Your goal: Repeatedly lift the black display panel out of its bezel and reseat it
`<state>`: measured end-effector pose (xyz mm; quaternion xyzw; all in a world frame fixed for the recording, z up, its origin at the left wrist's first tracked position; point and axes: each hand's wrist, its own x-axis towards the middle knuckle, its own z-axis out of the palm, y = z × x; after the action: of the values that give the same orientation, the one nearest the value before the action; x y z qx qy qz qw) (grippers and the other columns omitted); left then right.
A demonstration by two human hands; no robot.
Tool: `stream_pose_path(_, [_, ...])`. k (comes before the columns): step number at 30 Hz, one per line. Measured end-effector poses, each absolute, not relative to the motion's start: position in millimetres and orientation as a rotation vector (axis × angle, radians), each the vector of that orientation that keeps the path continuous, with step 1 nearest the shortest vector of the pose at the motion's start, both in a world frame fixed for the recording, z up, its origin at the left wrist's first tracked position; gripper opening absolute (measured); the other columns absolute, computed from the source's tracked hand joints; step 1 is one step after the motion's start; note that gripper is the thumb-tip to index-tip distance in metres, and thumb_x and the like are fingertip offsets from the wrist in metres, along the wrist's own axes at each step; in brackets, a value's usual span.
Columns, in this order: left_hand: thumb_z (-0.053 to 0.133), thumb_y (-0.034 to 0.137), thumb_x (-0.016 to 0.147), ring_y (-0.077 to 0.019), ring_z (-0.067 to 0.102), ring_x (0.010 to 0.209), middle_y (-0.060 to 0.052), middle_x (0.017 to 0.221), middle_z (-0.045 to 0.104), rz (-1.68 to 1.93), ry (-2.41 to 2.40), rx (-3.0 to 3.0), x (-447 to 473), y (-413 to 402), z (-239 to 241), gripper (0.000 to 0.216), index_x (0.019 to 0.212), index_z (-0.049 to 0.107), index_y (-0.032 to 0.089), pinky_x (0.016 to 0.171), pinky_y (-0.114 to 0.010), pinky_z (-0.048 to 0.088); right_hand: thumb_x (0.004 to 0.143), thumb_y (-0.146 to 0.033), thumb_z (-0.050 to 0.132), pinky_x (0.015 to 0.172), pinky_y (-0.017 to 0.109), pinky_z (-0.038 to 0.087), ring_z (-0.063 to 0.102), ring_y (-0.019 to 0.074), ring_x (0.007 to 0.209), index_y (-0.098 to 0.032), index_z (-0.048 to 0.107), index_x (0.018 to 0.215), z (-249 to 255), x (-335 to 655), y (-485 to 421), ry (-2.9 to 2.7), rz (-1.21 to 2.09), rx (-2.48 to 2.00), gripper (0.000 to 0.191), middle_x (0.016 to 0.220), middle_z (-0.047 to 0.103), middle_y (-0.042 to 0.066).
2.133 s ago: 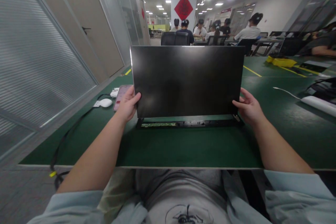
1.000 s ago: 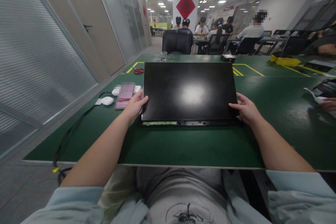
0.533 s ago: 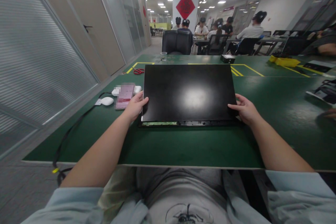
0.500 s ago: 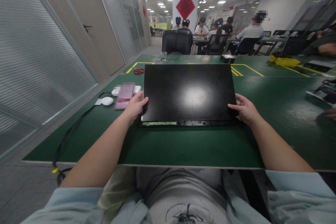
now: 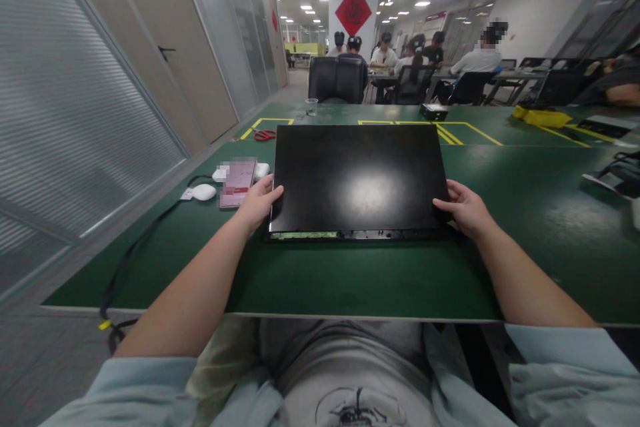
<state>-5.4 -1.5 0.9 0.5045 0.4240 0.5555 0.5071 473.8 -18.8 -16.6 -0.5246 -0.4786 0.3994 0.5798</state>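
A wide black screen panel [image 5: 350, 177] with a glossy reflection lies in front of me, its far edge seeming a little raised. My left hand [image 5: 261, 200] grips its left edge, thumb on the face and fingers behind. On the right edge, my right hand [image 5: 463, 207] holds it the same way. Along the near side shows a dark frame [image 5: 395, 234] with a strip of green circuit board [image 5: 305, 235]. The panel hides whatever else is under it.
Left of the panel are a pink-screened phone [image 5: 239, 183], a white rounded device [image 5: 204, 193] on a black cable, and red-handled scissors [image 5: 264, 135]. A clear cup [image 5: 311, 107], a small black box [image 5: 434, 111] and a yellow item [image 5: 541, 117] stand farther back. People sit at tables beyond.
The panel's far edge has dropped slightly, and its right side has shifted a little to the left. Both hands keep their hold.
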Motion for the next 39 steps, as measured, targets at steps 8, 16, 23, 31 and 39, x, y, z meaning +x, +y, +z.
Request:
stream_pose_path(8, [0.081,0.004,0.052,-0.0318,0.073,0.113,-0.009,0.103,0.080,1.356,1.038,1.098,-5.2,-2.5,7.0,0.060,0.110,0.069,0.017,0.104,-0.046,0.055,0.055,-0.019,0.090,0.098,0.048,0.063,0.075,0.0296,0.109,-0.033,0.071,0.101,-18.2,474.0,-18.6,-1.123,0.918,-1.211,0.052,0.103,0.081,-0.001])
stream_pose_path(16, [0.080,0.002,0.052,-0.0263,0.072,0.108,-0.004,0.104,0.076,1.388,1.069,1.124,-6.2,-1.9,4.9,0.062,0.109,0.063,0.020,0.101,-0.042,0.055,0.055,-0.020,0.092,0.097,0.049,0.063,0.073,0.0319,0.116,-0.031,0.070,0.105,-18.7,474.1,-18.1,-1.125,0.913,-1.226,0.056,0.109,0.080,0.002])
stream_pose_path(23, [0.080,0.005,0.054,-0.0245,0.072,0.100,0.000,0.099,0.074,1.397,1.065,1.178,-8.6,0.5,0.9,0.062,0.108,0.059,0.024,0.099,-0.044,0.053,0.053,-0.022,0.092,0.099,0.049,0.062,0.074,0.0307,0.113,-0.031,0.070,0.105,-18.8,473.1,-17.7,-1.122,0.894,-1.212,0.057,0.105,0.080,0.001])
stream_pose_path(31, [0.081,0.007,0.053,-0.0262,0.070,0.105,-0.002,0.101,0.072,1.397,1.076,1.190,-8.1,-0.3,0.7,0.064,0.110,0.057,0.024,0.099,-0.043,0.051,0.055,-0.021,0.091,0.096,0.051,0.064,0.074,0.0313,0.113,-0.032,0.069,0.105,-21.2,476.7,-15.5,-1.135,0.895,-1.216,0.056,0.105,0.080,0.001])
stream_pose_path(39, [0.081,0.008,0.052,-0.0266,0.069,0.108,-0.002,0.103,0.073,1.379,1.106,1.191,-8.1,0.8,0.0,0.061,0.106,0.057,0.024,0.102,-0.044,0.050,0.053,-0.020,0.091,0.102,0.052,0.060,0.073,0.0318,0.115,-0.033,0.071,0.102,-19.8,474.3,-17.3,-1.116,0.902,-1.225,0.054,0.107,0.080,0.000])
